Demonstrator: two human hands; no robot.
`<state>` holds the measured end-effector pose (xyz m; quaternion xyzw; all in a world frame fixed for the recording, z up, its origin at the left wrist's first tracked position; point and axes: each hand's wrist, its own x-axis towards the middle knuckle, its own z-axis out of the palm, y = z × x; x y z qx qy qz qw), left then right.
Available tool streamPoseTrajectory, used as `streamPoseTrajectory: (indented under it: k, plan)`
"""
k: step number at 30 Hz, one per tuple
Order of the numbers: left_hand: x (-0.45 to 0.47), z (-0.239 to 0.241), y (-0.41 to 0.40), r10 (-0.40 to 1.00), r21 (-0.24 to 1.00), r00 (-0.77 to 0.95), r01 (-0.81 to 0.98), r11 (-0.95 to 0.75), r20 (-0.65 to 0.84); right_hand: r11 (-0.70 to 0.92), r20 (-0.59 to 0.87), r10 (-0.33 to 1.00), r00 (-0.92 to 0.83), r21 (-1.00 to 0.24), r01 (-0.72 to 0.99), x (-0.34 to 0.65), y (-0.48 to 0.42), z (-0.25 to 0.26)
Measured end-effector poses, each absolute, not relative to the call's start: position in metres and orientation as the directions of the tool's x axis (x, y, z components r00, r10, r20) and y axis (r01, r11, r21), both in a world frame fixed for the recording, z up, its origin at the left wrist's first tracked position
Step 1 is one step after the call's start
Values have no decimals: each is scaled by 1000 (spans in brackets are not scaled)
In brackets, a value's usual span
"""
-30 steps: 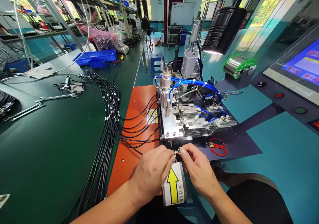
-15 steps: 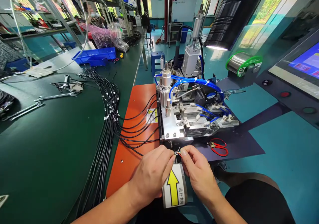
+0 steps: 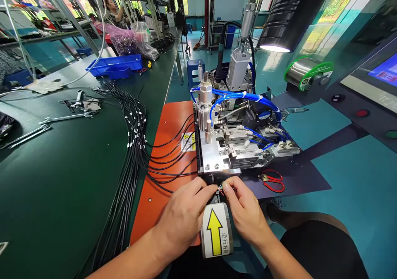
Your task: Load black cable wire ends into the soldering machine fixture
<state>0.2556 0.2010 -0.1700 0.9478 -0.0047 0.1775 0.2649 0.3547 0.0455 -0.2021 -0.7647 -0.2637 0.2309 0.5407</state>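
Thin coloured wires (image 3: 220, 188) at the end of a cable stretch between my two hands, just in front of the machine's near edge. My left hand (image 3: 187, 211) is closed on the cable end, its thumb and forefinger pressed together; its palm hides most of that piece. With a pinch of thumb and forefinger, my right hand (image 3: 246, 213) grips the tips of the wires. Below and between the hands is a metal cover (image 3: 216, 231) with a yellow arrow label. Several black cables (image 3: 167, 159) run across the orange plate (image 3: 169, 124) into the machine's left side.
The pneumatic machine (image 3: 242, 146) with blue tubes stands ahead. Red-handled cutters (image 3: 273, 182) lie on its dark shelf. A cable bundle (image 3: 125, 188), wrenches (image 3: 66, 118) and a blue tray (image 3: 116, 66) rest on the green bench. A solder spool (image 3: 308, 74) and lamp (image 3: 285, 18) hang right. A person (image 3: 113, 12) sits far left.
My head view has shifted slightly. Both hands stay at the wires, with small finger movements; the right fingertips sit a little closer over the wire tips.
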Motion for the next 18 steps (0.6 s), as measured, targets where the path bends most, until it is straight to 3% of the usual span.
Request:
streamPoseTrajectory:
  k: [18]
  plan:
    - [256, -171, 202, 103, 515, 944, -77, -854, 312, -274, -63, 647, 760, -949, 154, 352, 44, -205]
